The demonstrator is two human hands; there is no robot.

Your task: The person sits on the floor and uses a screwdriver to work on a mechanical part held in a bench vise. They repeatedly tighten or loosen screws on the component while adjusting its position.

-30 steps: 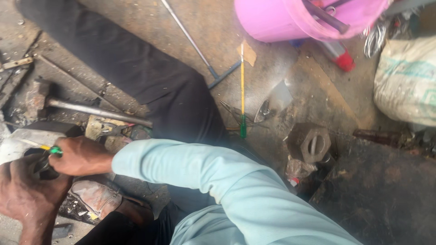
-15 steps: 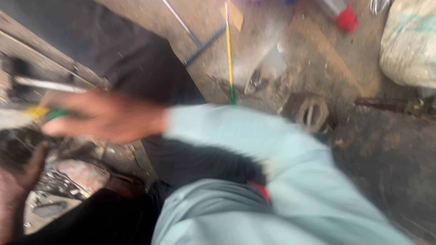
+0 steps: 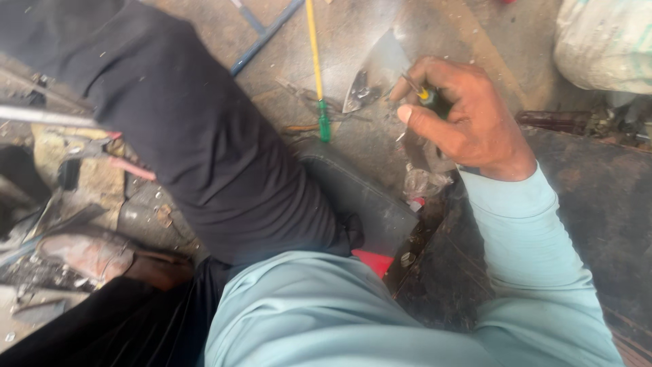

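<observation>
A small screwdriver (image 3: 422, 94) sits gripped in the closed right hand (image 3: 462, 119) above a gritty, littered concrete floor (image 3: 435, 27).

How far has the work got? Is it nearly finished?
Nothing looks finished yet. A long yellow-and-green screwdriver lies loose on the dusty floor. In hand: the right hand grips a small screwdriver beside a clear plastic bag. Left over: the rusty metal piece on the far left lies untouched, with no hand on it. The left hand is out of view.
</observation>
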